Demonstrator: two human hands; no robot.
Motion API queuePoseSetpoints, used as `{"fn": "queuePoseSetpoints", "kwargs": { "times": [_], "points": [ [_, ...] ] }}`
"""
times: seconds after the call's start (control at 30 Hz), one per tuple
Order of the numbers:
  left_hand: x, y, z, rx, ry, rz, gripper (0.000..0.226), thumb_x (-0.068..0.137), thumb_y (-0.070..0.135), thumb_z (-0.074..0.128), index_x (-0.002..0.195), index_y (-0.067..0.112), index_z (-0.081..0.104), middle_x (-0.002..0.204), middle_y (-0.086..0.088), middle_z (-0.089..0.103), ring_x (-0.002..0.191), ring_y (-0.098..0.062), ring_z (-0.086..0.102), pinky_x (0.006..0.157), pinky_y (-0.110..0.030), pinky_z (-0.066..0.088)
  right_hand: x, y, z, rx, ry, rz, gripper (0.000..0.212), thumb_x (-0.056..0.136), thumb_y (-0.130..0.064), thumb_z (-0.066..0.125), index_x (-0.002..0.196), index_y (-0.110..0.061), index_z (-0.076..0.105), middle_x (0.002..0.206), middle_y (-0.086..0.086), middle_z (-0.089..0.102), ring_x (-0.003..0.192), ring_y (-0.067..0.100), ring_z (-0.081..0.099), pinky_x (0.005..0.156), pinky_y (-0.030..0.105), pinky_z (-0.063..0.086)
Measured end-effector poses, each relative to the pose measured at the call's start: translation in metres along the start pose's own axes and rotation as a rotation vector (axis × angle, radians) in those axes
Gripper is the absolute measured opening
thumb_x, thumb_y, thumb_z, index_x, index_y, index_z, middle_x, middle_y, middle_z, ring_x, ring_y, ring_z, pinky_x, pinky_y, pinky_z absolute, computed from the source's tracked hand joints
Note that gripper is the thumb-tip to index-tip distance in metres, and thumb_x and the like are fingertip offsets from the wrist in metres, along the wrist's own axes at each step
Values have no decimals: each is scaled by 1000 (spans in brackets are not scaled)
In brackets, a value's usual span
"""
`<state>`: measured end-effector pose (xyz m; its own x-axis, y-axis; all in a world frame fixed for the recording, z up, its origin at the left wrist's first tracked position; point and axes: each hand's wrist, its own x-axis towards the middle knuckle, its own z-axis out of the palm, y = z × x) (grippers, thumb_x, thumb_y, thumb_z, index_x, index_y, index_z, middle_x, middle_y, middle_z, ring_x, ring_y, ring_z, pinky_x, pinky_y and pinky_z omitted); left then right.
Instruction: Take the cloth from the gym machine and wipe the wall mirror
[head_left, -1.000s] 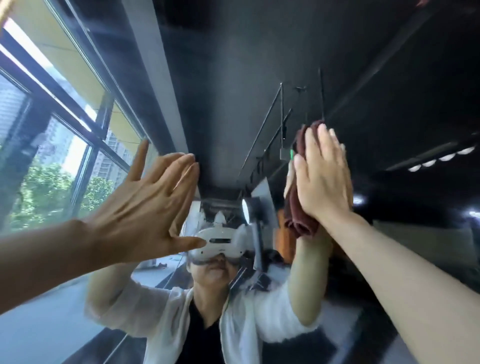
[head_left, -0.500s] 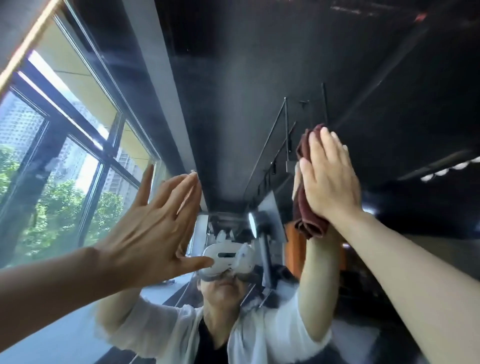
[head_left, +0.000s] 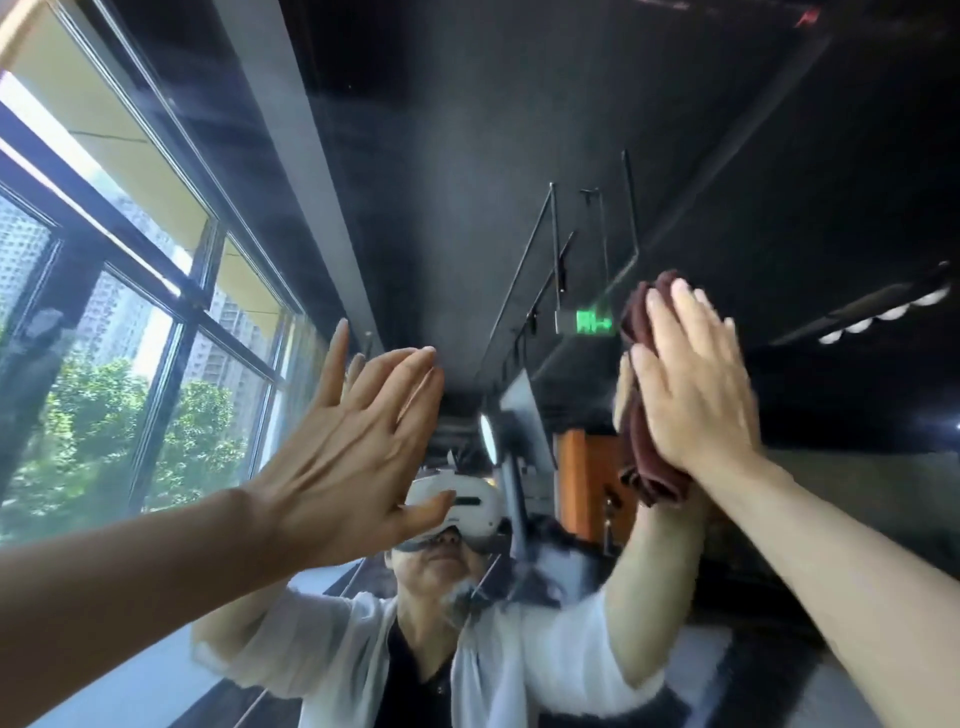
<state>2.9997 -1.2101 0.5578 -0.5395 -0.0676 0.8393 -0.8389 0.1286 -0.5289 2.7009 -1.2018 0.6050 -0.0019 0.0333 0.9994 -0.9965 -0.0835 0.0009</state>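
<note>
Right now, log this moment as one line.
phase: wiping | right hand: presses cloth on mirror | left hand: flat

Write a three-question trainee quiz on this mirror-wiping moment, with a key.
1. True or false: the right hand presses the cloth flat against the mirror.
2. What colour is the cloth? A) white B) dark red C) blue
3. Fill in: the left hand holds ____.

Key: 1 true. 2 B. 3 nothing; its fingers are straight and spread at the glass, though actual contact cannot be told.
</note>
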Motion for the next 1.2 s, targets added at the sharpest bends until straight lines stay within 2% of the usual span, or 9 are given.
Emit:
{"fn": "queuePoseSetpoints", "kwargs": {
  "times": [0.1,0.2,0.33,0.47,0.67,0.83,0.97,1.07,1.2],
  "points": [
    [-7,0,0,-3,-19,-3,96,85,69,41,141,-8,47,142,-26,50,133,-39,46,113,-73,15,-10,29,-11,-30,1,246,68,98,-42,22,157,-8,31,165,17,20,153,34,14,125,52,9],
    [-18,-4,0,-4,-35,-25,97,84,70,42,144,-6,44,145,-25,47,135,-39,44,114,-71,10,-1,7,-7,-68,32,290,70,99,-43,21,154,-1,33,162,23,23,151,41,18,124,54,13],
    [-40,-10,-2,-48,-62,-94,99,84,71,38,145,-6,43,147,-25,46,137,-39,42,117,-67,3,3,-61,9,-45,16,46,68,102,-42,18,153,-2,36,161,23,27,150,40,22,125,52,14],
    [-68,-34,-1,-37,-86,-145,102,85,75,36,148,-5,38,149,-23,43,138,-38,41,115,-71,9,-8,-168,33,35,-2,-241,66,101,-42,22,151,-3,41,159,20,34,149,38,28,124,49,16],
    [-111,-62,0,-30,-58,-213,102,88,80,25,149,-2,32,145,-24,42,136,-39,37,114,-71,9,-44,-275,59,90,-32,-407,59,104,-37,28,154,-7,36,163,15,28,153,33,20,126,48,10],
    [-115,-53,5,-11,-100,-253,112,85,84,25,148,-9,29,151,-29,34,143,-42,30,116,-69,5,-50,-222,47,106,-71,-538,58,102,-33,28,150,-6,44,159,14,38,149,33,31,124,47,19],
    [-111,-47,8,12,-146,-264,118,83,88,22,153,-7,21,159,-27,23,149,-41,22,117,-68,1,-43,-143,29,27,-66,-307,58,103,-32,29,154,-5,37,163,16,30,151,34,24,125,50,18],
    [-111,-41,10,7,-146,-264,121,81,91,17,155,-5,13,163,-26,9,152,-39,10,118,-66,-5,-61,-155,25,2,-24,-188,59,104,-35,29,154,-3,36,163,17,29,152,36,22,125,50,15],
    [-112,-33,12,-19,-121,-277,123,80,92,13,156,-4,11,163,-26,3,152,-39,5,119,-63,-7,-123,-187,29,80,-92,-511,57,103,-32,34,151,-3,41,161,15,33,151,33,26,124,49,18]
  ]
}}
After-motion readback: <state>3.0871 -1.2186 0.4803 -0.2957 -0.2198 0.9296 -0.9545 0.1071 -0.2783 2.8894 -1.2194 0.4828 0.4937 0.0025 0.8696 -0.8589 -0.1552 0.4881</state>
